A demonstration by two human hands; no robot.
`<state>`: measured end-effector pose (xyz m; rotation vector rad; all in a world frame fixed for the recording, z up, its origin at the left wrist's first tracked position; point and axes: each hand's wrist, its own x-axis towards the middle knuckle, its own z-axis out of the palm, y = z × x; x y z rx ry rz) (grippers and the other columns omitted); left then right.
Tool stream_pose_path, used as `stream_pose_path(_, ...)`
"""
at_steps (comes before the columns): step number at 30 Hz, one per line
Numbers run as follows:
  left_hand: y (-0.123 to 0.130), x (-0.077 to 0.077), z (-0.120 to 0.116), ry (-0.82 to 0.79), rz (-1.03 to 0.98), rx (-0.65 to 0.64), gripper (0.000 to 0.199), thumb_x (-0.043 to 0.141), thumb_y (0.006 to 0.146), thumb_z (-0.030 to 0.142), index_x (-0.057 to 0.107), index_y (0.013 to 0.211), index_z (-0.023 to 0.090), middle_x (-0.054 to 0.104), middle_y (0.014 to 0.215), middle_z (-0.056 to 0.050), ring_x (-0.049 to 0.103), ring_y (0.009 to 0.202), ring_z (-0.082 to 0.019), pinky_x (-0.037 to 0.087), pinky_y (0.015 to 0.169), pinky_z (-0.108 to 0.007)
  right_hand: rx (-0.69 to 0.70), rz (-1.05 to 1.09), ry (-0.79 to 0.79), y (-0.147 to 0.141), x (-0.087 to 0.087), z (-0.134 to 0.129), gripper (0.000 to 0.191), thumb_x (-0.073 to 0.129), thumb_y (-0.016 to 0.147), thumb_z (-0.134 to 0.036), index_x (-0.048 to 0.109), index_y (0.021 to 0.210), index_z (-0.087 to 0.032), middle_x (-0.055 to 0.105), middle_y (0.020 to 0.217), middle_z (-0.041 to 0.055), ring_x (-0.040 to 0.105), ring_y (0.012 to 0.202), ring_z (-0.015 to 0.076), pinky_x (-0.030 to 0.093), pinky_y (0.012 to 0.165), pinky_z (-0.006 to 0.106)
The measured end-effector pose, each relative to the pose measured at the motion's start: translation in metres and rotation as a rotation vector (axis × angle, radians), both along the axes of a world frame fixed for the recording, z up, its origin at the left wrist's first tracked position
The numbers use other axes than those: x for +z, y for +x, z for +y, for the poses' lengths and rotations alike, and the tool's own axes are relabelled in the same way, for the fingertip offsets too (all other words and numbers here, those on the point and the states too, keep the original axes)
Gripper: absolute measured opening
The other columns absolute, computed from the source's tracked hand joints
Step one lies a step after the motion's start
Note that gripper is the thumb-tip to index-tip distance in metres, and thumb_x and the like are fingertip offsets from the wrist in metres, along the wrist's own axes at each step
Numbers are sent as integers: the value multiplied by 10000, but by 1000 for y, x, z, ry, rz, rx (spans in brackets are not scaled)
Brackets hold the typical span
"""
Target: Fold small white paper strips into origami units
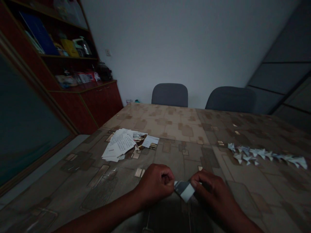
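Between my two hands is a small folded piece of paper (pixel 186 191), grey and white, held just above the table near its front edge. My left hand (pixel 159 181) is closed, pinching the paper's left corner between thumb and fingers. On the other side, my right hand (pixel 211 187) pinches the right corner with its thumb and forefinger. Printed paper pieces (pixel 121 144) lie in a loose pile at the left. To the right, several folded paper shapes (pixel 264 154) with pointed tips sit in uneven rows.
A patterned cloth covers the table (pixel 170 126). Two grey chairs, a left chair (pixel 169 94) and a right chair (pixel 230 98), stand at the far edge before a pale wall. A red-brown cabinet (pixel 97 103) with filled shelves is at the left.
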<state>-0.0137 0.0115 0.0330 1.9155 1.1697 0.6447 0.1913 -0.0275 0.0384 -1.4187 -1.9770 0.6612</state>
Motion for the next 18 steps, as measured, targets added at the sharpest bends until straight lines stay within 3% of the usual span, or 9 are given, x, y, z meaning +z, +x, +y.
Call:
stream_pose_path(9,-11,6,11,-15,1,75,132,512,700,110,621,633,142,514,569,29,452,541,-108,302,513,-212,-71,43,-13,10,-6,5,344,433,924,-374,562,655,-202,586,649,15,571,632,182,387,592,282)
stream_pose_path(11,-11,10,9,78,15,49,133,523,764,153,651,727,153,587,693,-7,515,653,-139,355,586,-226,-51,36,-15,8,-5,3,322,444,919,-355,575,668,-202,600,656,15,579,639,185,390,602,286)
stream_pose_path(14,-6,10,5,136,-1,-60,190,650,735,221,683,918,183,643,856,-28,554,784,-170,389,680,-247,-7,9,6,0,-4,0,248,478,893,-279,594,688,-199,627,667,11,589,645,181,396,633,290)
stream_pose_path(18,1,3,2,79,38,-132,77,629,742,172,696,705,167,611,667,2,544,681,-145,359,643,-236,0,-72,110,-10,-7,-2,170,499,817,-148,598,686,-192,634,668,11,582,645,176,391,655,298)
